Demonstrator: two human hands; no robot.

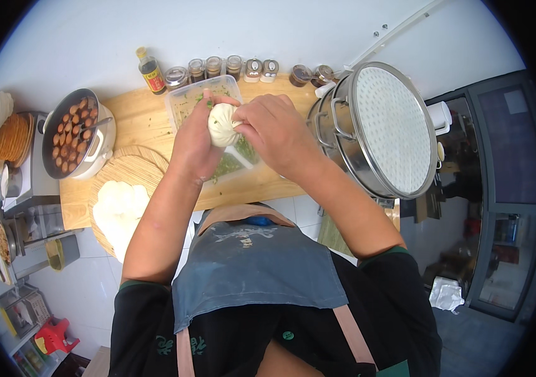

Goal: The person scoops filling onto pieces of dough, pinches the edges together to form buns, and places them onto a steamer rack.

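A round, pleated stuffed bun of raw dough (222, 126) rests in my left hand (194, 136), which cups it from the side and below. My right hand (272, 129) pinches the gathered dough at the bun's pleated end between thumb and fingers. Bits of green filling cling to my left fingers. Beneath both hands stands a translucent plastic tub (171, 106) of chopped green filling (230, 165). A white utensil handle (238, 157) lies in the tub, its far end hidden by my hands. Pale dough pieces (119, 207) overlap on a round wooden board (143, 165) at the left.
On the wooden table (140, 118), a pot of brown eggs (77, 134) stands left. A soy sauce bottle (151, 70) and several spice jars (213, 67) line the wall. At right, a large metal steamer (390, 132) holds a perforated white liner.
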